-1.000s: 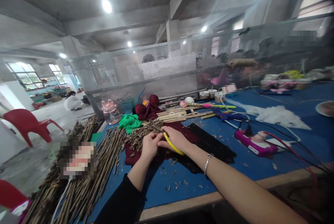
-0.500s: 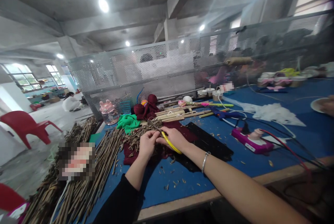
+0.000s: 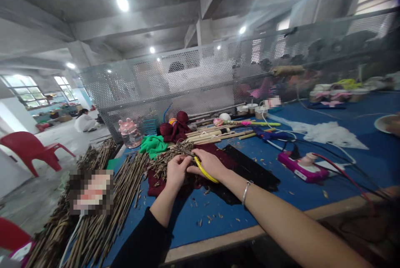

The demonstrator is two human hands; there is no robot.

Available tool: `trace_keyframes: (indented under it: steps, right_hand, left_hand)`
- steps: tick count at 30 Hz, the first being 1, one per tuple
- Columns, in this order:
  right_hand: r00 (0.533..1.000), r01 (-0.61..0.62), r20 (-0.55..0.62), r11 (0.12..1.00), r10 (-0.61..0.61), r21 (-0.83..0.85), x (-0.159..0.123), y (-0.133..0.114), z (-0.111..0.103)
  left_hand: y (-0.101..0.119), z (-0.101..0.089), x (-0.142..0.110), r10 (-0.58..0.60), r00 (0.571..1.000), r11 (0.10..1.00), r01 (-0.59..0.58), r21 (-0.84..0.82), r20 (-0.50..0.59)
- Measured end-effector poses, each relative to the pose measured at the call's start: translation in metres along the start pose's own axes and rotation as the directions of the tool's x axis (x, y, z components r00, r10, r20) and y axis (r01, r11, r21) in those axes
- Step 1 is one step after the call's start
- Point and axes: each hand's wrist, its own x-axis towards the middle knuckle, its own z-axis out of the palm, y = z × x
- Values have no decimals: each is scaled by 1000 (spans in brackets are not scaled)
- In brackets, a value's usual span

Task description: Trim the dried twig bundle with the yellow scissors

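Observation:
My right hand (image 3: 208, 164) is closed around yellow-handled scissors (image 3: 204, 171), whose dark blades point away to the left over a heap of dried plant pieces (image 3: 161, 164). Close against it, my left hand (image 3: 177, 171) has its fingers pinched together at the near edge of the heap; what they hold is hidden. Under the heap and both hands lies a dark red cloth (image 3: 153, 189). A black sheet (image 3: 250, 172) spreads to the right of it. Small dry scraps (image 3: 210, 219) are scattered over the blue table (image 3: 215, 230) in front.
Long bundled stalks (image 3: 103, 214) line the left side, near a green cloth (image 3: 153, 146) and a pink-lidded jar (image 3: 129, 133). Pale sticks (image 3: 209, 134) lie behind the heap. To the right are a blue glue gun (image 3: 271, 134), a purple power strip (image 3: 301, 168) and trailing cables.
The view has shifted very slightly. Both hands and the scissors stay in almost the same place over the heap.

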Motion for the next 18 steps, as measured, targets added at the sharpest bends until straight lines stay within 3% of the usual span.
trace_keyframes:
  steps: [6, 11, 18]
  right_hand:
    - [999, -20, -34, 998, 22, 60, 1, -2, 1]
    - [998, -49, -32, 996, 52, 73, 1, -1, 2]
    - [998, -12, -57, 999, 14, 42, 1, -1, 5]
  left_hand:
    - [-2, 2, 0, -26, 999, 999, 27, -44, 31]
    - [-6, 6, -1, -129, 986, 969, 148, -196, 103]
    - [-3, 7, -3, -156, 982, 962, 175, -208, 104]
